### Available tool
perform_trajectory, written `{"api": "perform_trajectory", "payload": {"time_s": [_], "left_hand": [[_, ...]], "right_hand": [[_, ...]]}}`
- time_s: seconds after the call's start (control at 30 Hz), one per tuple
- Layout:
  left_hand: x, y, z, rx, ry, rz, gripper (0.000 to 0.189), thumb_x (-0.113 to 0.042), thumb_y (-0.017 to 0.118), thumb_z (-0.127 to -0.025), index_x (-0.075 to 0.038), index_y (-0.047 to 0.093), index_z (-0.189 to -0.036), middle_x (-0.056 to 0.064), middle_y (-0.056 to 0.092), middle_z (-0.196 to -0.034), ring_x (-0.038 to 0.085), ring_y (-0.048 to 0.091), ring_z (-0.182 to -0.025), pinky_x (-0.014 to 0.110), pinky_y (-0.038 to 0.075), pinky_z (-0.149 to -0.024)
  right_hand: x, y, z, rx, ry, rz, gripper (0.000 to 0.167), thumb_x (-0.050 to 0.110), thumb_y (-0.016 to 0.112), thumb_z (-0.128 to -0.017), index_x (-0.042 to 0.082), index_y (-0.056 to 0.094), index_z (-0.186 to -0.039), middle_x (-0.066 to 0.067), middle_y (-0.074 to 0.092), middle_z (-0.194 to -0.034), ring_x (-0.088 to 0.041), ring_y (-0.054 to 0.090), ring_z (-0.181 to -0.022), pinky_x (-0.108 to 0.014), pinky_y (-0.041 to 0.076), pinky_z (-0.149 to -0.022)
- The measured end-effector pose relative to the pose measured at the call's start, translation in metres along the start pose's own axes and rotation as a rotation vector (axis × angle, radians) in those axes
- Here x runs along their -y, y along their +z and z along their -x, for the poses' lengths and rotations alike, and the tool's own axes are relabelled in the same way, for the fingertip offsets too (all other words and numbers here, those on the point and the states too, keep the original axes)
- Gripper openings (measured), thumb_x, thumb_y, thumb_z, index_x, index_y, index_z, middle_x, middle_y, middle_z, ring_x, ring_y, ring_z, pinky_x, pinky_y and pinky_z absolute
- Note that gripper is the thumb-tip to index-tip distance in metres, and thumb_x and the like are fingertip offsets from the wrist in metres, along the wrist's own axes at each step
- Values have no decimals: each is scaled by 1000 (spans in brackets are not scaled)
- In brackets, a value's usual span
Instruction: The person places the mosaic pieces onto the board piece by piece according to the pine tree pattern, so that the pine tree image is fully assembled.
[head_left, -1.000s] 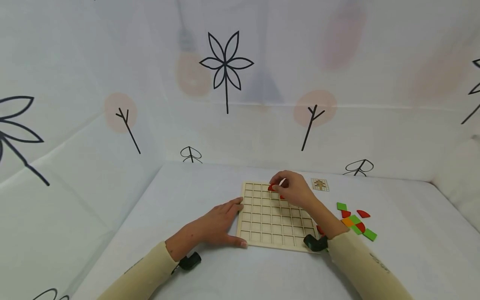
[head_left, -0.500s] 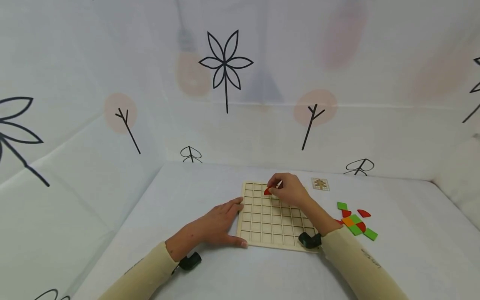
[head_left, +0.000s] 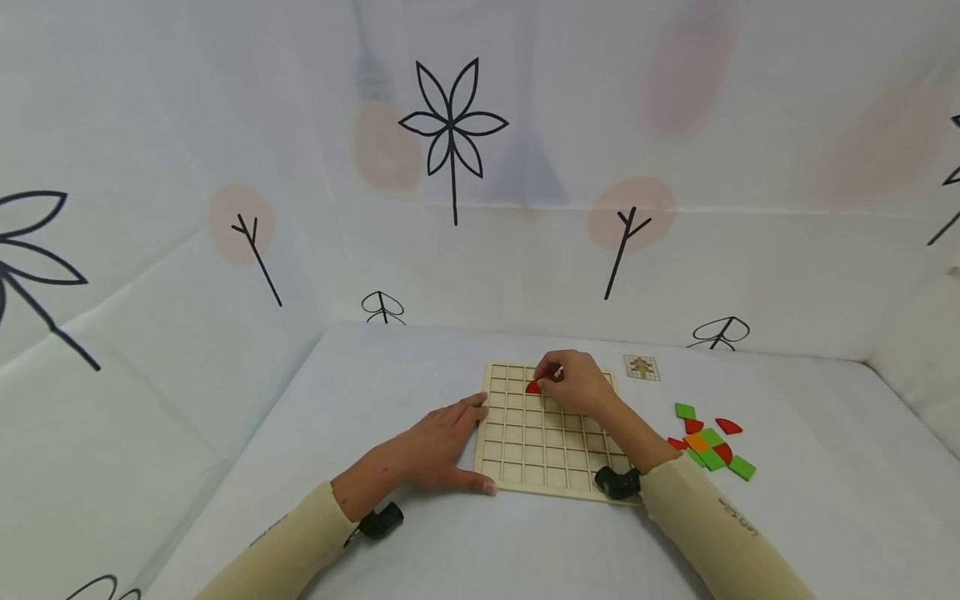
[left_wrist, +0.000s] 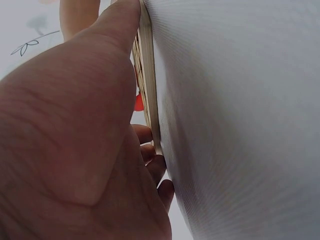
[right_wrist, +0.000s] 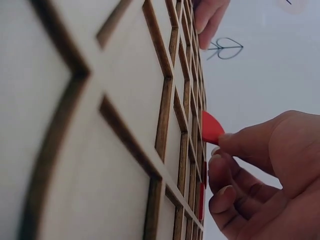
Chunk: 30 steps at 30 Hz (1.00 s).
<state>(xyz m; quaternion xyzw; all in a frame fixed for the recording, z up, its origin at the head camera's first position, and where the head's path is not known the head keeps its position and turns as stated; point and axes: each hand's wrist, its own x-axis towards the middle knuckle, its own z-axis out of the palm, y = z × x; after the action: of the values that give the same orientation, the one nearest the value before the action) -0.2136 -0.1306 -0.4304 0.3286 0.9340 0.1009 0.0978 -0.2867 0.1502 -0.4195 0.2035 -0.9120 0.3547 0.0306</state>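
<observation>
Thumb and index finger of my right hand [head_left: 576,385] pinch a red quarter-round tile [head_left: 533,387] by its edge. The tile stands at the far part of a pale wooden grid board [head_left: 525,433], its lower edge right at the grid lines in the right wrist view. More red [right_wrist: 202,200] shows at the board beneath the curled fingers there. My left hand [head_left: 438,446] lies spread at the board's left side, fingertips on the left edge and thumb by the near left corner. In the left wrist view its fingers [left_wrist: 156,167] touch the board's side.
Right of the board lie loose flat tiles: green ones [head_left: 742,467], red ones [head_left: 728,426] and an orange one [head_left: 696,443]. A small card [head_left: 641,367] with a brown tree pattern on a grid lies behind them. White cloth [head_left: 360,358] covers the table.
My right hand has shifted slightly left and toward me over the board, carrying the red tile down to the grid. The left hand stays in place.
</observation>
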Motion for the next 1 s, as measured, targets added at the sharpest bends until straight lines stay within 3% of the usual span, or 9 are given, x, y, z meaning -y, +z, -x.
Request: {"api": "perform_trajectory", "payload": {"time_s": [0.47, 0.67, 1.0], "left_hand": [[0, 0, 0, -5, 1, 4, 112, -82, 63, -88, -10, 27, -166, 6, 12, -178, 27, 27, -160, 49, 32, -127], [0, 0, -1, -6, -5, -8, 113, -83, 63, -87, -10, 28, -166, 5, 13, -178, 26, 28, -160, 48, 32, -127], [0, 1, -1, 2, -15, -26, 114, -84, 63, -87, -12, 26, -167, 4, 11, -178, 23, 25, -160, 45, 30, -128]], "right_hand": [[-5, 1, 1, 15, -24, 67, 13, 4, 68, -100, 3, 81, -104, -10, 71, -100, -20, 59, -80, -38, 52, -71], [-7, 3, -1, 55, -53, 96, 18, 2, 67, -100, 6, 82, -109, -9, 72, -105, -23, 65, -92, -45, 58, -82], [-6, 2, -1, 76, -130, 138, 20, -3, 67, -98, 7, 83, -106, -5, 70, -97, -21, 64, -88, -43, 59, -79]]}}
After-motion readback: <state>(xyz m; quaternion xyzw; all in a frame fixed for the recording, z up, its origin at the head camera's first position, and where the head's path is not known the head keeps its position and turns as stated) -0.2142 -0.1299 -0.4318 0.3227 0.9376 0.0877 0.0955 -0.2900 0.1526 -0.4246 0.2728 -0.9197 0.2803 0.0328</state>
